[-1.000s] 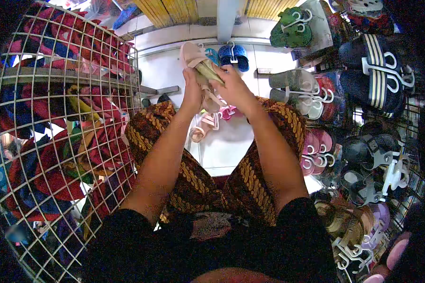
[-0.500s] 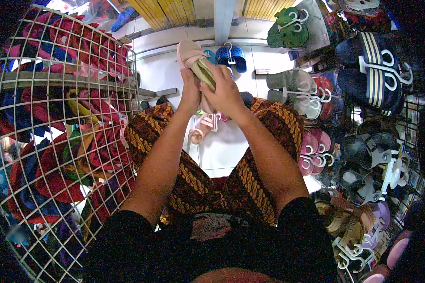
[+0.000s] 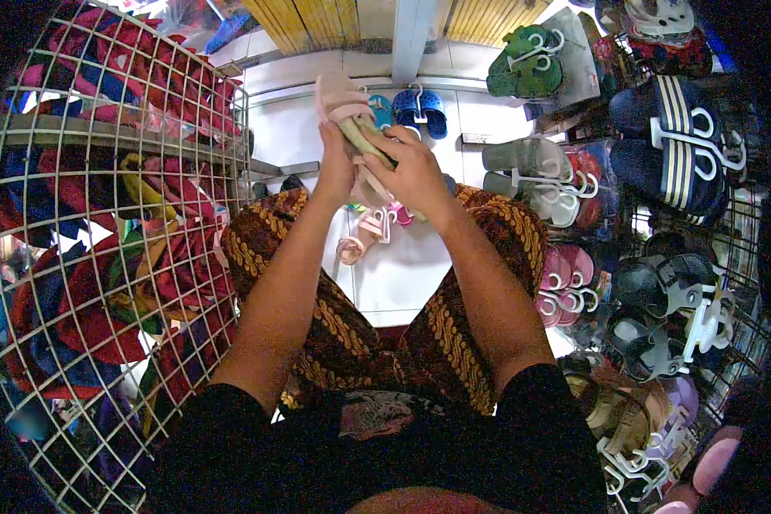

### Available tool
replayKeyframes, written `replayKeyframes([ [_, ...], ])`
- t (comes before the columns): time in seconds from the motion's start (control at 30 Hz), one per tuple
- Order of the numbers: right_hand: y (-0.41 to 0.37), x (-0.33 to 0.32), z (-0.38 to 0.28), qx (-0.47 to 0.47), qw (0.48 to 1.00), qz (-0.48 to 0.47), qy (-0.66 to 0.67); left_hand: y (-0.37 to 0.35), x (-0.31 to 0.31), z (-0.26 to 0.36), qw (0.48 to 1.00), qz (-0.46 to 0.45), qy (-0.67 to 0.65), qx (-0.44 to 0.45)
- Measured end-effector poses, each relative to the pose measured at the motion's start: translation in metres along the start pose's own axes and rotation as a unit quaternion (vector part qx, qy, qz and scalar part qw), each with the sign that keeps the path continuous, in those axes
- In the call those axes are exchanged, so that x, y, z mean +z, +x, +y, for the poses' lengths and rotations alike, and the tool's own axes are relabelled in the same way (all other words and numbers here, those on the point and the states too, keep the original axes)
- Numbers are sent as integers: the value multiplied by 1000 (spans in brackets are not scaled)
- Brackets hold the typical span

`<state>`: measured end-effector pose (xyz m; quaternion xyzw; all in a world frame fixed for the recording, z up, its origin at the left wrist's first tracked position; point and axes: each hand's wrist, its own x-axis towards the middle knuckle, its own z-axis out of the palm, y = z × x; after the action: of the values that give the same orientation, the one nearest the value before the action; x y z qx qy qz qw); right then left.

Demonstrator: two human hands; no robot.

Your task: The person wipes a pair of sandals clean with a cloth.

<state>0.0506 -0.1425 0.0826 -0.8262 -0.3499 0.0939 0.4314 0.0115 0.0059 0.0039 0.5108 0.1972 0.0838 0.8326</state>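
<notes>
A pale pink strapped sandal (image 3: 336, 96) is held up over the floor between my knees, its toe pointing away from me. My left hand (image 3: 337, 167) is closed around its left side. Across from it, my right hand (image 3: 408, 174) presses a folded, pale green, cloth-like piece (image 3: 368, 144) against the sandal, fingers bent over it. Below the hands, another pink sandal (image 3: 364, 237) with a white hanger lies on the white tiles. Just beyond the held sandal are blue clogs (image 3: 421, 112) on a hanger and a teal shoe (image 3: 380, 108), partly hidden.
A white wire grid (image 3: 116, 214) with red and colourful goods behind it rises at my left. On the right hang green sandals (image 3: 527, 64), grey slides (image 3: 527, 158), navy striped slides (image 3: 677, 146), pink slippers (image 3: 567, 283) and black sandals (image 3: 660, 287). A blue-grey post (image 3: 415, 43) stands ahead.
The held sandal has tilted slightly, and its toe has shifted a little left. My right fingers have changed position over the green piece, covering more of it.
</notes>
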Motion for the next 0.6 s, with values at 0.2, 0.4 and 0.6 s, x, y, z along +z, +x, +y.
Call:
replayKeyframes([
  [0.2, 0, -25, 33, 96, 948, -228, 198, 1, -16, 25, 991, 31, -115, -56],
  [0.4, 15, -43, 62, 243, 825, -27, 509, 1, -14, 31, 952, -126, -228, -159],
  [0.6, 15, -46, 54, 307, 819, 80, 478, -7, -2, 29, 951, -167, -166, -201],
])
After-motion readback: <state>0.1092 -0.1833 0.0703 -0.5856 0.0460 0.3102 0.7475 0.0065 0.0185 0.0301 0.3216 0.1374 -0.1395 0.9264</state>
